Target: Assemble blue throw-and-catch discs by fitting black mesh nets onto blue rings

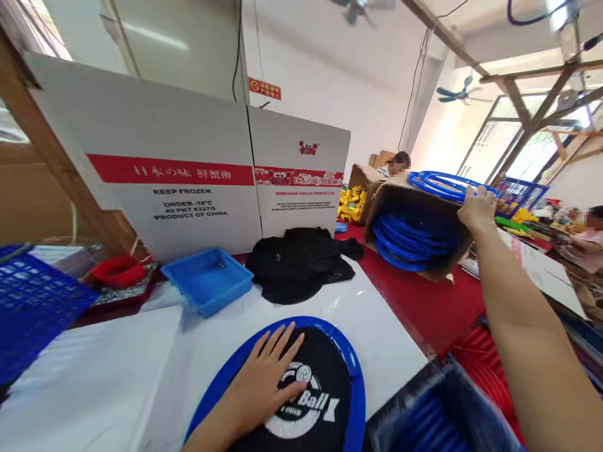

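Flat on a black disc (330, 364) with a blue rim and white print lies my left hand (266, 383), its fingers spread. The disc rests on the white table near me. My right hand (478, 210) reaches far out to the right, its fingers at the edge of blue rings (433, 184) on top of a cardboard box (455, 254); the fingers look curled over the rings' edge. More blue rings (405, 242) are stacked inside that box. Black cloth pieces (306, 263) lie beyond the disc.
A blue tray (211, 282) stands left of the cloth, before white cardboard panels (188, 138). A blue basket (38, 307) is at the left. At lower right a dark bin (405, 408) holds blue rings, beside red rings (490, 364). People sit in the background.
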Action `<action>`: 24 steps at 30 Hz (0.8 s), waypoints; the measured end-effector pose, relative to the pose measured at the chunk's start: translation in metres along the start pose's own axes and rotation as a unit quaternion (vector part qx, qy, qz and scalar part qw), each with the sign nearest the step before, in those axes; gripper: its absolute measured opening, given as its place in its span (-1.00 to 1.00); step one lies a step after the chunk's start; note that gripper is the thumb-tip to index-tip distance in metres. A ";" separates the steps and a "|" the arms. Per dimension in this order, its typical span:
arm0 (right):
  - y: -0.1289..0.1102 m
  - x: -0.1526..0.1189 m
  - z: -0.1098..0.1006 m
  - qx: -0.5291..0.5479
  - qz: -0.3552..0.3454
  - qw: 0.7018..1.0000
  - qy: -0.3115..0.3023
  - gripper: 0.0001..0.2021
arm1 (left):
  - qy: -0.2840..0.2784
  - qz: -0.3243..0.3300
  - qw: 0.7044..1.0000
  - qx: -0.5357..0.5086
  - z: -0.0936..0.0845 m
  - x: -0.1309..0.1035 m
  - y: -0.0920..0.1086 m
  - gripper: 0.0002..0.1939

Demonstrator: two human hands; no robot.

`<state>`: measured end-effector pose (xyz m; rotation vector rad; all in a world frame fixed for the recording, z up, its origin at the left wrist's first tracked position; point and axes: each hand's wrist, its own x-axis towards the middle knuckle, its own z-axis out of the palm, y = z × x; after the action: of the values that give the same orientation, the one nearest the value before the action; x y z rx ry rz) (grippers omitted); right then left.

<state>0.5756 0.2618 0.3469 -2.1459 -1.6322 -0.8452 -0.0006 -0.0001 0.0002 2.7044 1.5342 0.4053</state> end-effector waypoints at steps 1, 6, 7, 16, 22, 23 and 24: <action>-0.001 0.003 -0.001 0.003 -0.010 1.000 -0.011 -0.33 | 0.003 0.004 1.000 0.000 0.000 0.000 0.000 -0.15; -0.007 0.010 -0.002 -0.003 -0.031 0.999 -0.034 -0.42 | -0.012 -0.004 1.000 -0.020 -0.003 0.000 0.000 -0.14; -0.009 0.009 -0.002 -0.008 -0.032 0.999 -0.029 -0.48 | -0.014 -0.007 1.000 -0.026 -0.004 0.000 0.000 -0.14; -0.007 -0.011 -0.023 -0.065 -0.124 0.990 -0.003 -0.67 | -0.035 -0.022 0.997 -0.060 -0.013 0.002 0.007 -0.15; 0.004 -0.015 -0.046 -0.093 -0.144 0.985 -0.007 -0.69 | -0.039 -0.029 0.997 -0.065 -0.010 0.006 0.005 -0.16; 0.004 -0.016 -0.049 -0.096 -0.139 0.986 -0.009 -0.69 | -0.038 -0.030 0.997 -0.065 -0.010 0.006 0.005 -0.16; 0.005 -0.017 -0.052 -0.096 -0.133 0.986 -0.008 -0.68 | -0.036 -0.030 0.997 -0.064 -0.009 0.007 0.004 -0.16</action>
<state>0.5633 0.2175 0.3772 -2.0903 -1.9471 -1.1064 0.0042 0.0022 0.0114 2.5418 1.5106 0.3847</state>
